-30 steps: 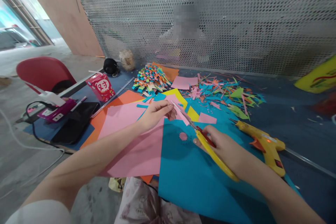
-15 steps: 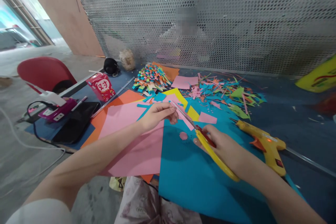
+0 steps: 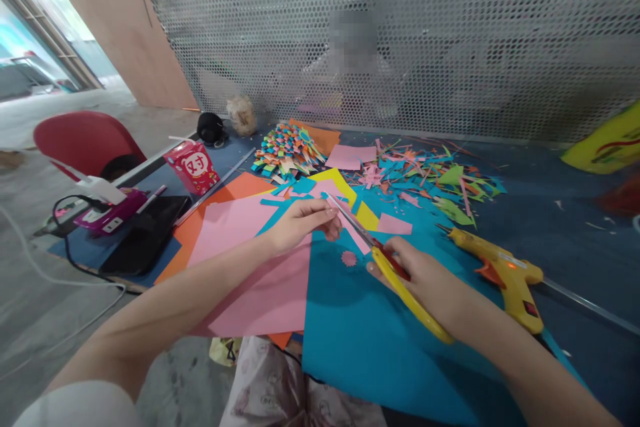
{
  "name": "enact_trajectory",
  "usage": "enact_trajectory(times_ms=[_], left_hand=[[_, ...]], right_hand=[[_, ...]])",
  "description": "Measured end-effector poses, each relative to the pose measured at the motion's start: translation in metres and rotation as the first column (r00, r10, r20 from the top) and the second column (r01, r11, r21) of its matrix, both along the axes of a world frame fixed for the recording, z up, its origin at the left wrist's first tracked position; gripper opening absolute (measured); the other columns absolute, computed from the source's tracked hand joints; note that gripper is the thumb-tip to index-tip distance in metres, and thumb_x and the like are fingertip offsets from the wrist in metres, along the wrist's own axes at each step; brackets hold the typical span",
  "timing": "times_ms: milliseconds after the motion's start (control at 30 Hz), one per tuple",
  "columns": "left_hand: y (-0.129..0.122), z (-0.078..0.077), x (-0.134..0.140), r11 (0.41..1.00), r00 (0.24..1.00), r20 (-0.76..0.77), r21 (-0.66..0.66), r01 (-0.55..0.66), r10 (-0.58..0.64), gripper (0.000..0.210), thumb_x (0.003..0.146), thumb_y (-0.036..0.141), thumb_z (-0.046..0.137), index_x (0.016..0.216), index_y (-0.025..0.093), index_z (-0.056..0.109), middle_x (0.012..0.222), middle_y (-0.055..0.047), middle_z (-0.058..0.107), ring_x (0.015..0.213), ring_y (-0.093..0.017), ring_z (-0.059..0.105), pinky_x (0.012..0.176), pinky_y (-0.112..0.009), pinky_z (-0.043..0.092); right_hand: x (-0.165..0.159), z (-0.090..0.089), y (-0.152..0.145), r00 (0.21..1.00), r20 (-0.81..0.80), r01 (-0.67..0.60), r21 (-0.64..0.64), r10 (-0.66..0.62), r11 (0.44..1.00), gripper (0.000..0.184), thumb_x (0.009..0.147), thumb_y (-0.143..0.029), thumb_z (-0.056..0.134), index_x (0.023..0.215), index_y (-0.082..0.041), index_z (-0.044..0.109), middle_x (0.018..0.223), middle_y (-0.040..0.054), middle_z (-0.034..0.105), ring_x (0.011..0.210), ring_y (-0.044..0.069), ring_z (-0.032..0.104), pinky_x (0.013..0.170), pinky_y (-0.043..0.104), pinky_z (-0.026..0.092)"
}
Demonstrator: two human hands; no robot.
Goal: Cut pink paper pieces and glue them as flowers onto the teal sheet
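Note:
My right hand (image 3: pixel 420 280) grips scissors (image 3: pixel 400 283) with yellow and red handles, their blades pointing up and left toward my left hand. My left hand (image 3: pixel 313 219) is closed in a pinch at the blades, and a narrow pink paper strip (image 3: pixel 359 239) shows beside them, its upper end hidden near the fingertips. Below the blades, a small pink paper disc with a jagged edge (image 3: pixel 349 258) lies on a large blue sheet (image 3: pixel 360 333). Under my left forearm is a large pink sheet (image 3: pixel 260 300), partly over an orange sheet (image 3: pixel 193 233).
A yellow glue gun (image 3: pixel 500 267) with its light on lies at the right. Behind are paper scraps (image 3: pixel 425 173) and a pile of folded paper pieces (image 3: pixel 287 150). At left are a drink carton (image 3: pixel 193 167), a black phone (image 3: pixel 145 233) and a purple power strip (image 3: pixel 110 210).
Both hands stay in nearly the same place. The pink strip's lower end has dropped slightly beside the blades. The view has shifted a little.

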State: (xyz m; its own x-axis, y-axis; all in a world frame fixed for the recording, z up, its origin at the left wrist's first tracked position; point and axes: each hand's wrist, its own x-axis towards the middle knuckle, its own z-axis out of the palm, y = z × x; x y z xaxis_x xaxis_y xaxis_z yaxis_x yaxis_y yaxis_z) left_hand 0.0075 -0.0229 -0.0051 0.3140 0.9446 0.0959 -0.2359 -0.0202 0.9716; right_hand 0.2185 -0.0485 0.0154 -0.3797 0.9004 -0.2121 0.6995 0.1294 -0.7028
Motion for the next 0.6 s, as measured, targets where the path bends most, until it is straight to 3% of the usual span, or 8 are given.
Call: enact_trajectory(times_ms=[200,300,433,600], left_hand=[[0.000,0.004,-0.001,0.998,0.996,-0.089,0.057,-0.017,0.022,0.042,0.068,0.053,0.070,0.063,0.012,0.062,0.058,-0.002,0.063,0.054,-0.010,0.058,0.057,-0.024,0.048],[0.005,0.007,-0.007,0.970,0.976,-0.103,0.171,-0.171,0.190,0.041,0.069,0.053,0.069,0.064,0.013,0.061,0.061,-0.002,0.063,0.054,-0.009,0.057,0.056,-0.023,0.047],[0.014,0.006,-0.017,0.881,0.905,-0.053,0.258,-0.395,0.422,0.031,0.075,0.044,0.066,0.068,0.015,0.060,0.060,0.001,0.059,0.054,-0.008,0.055,0.055,-0.022,0.046],[0.017,0.004,-0.021,0.868,0.902,0.023,0.261,-0.422,0.431,0.023,0.077,0.037,0.065,0.070,0.016,0.062,0.058,0.002,0.059,0.052,-0.007,0.053,0.054,-0.021,0.045]], right_hand=[[-0.002,0.005,0.001,1.000,0.018,0.023,-0.018,-0.022,1.000,0.037,0.071,-0.059,0.051,0.072,-0.023,0.043,0.062,0.0002,0.057,0.056,0.016,0.050,0.048,0.027,0.038],[0.000,0.003,0.004,0.999,-0.015,0.029,0.041,-0.029,0.999,0.037,0.072,-0.059,0.048,0.070,-0.024,0.039,0.060,-0.0008,0.054,0.052,0.014,0.047,0.046,0.027,0.037],[0.003,-0.002,0.006,0.996,-0.069,0.061,0.079,-0.056,0.995,0.035,0.074,-0.059,0.046,0.071,-0.025,0.037,0.056,-0.0029,0.049,0.049,0.014,0.047,0.044,0.026,0.035],[0.005,-0.006,0.006,0.999,-0.032,0.044,0.069,-0.042,0.997,0.035,0.076,-0.059,0.048,0.074,-0.024,0.040,0.057,-0.0026,0.050,0.049,0.014,0.048,0.045,0.027,0.035]])
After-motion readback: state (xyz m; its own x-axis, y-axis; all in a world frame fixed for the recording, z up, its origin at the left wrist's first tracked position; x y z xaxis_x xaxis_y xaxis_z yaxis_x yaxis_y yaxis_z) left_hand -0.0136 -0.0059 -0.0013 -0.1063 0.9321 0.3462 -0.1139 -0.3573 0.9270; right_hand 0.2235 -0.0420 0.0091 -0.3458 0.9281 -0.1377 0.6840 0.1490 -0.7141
